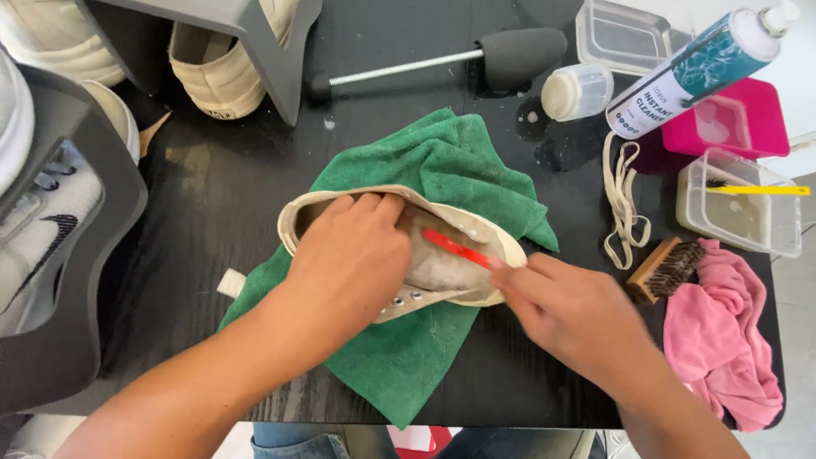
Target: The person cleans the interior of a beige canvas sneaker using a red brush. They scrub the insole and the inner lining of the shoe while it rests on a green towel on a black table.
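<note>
On a black wooden table (212,195), a beige canvas shoe (442,263) lies on a green microfibre cloth (408,357). The left hand (348,263) grips its side; the right hand (569,310), at four o'clock, pinches a red-handled brush (455,248) inside it.

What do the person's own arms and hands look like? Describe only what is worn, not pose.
The left hand and right hand are bare: no gloves, rings, watch or bracelets show. Both forearms are uncovered to the frame's edge, with no sleeves in view. Blue denim legwear shows below the table edge.
</note>
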